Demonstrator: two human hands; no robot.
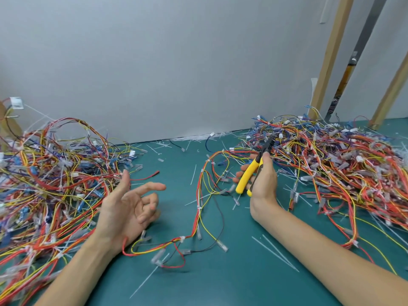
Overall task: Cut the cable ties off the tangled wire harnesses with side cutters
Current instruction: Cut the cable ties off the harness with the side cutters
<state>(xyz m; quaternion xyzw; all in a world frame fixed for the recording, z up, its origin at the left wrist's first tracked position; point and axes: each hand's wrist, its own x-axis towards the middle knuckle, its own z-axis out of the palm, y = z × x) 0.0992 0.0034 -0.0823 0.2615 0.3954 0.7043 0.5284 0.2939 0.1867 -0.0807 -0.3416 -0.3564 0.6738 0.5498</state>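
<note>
My right hand (263, 184) grips the yellow-handled side cutters (254, 171), their dark jaws pointing up and away toward the right pile. My left hand (130, 204) hovers palm-up over the green mat with fingers spread, holding nothing. Between my hands lies one loose harness (202, 195) of red, yellow and black wires with white cable ties (182, 239) along it. A big tangled pile of harnesses (48, 173) fills the left side. Another pile (335, 160) fills the right side.
The green mat (220, 279) is strewn with cut white tie strips (276, 252) and clear sleeves. A grey wall panel (176, 62) closes the back. Wooden posts (331, 58) lean at the far right.
</note>
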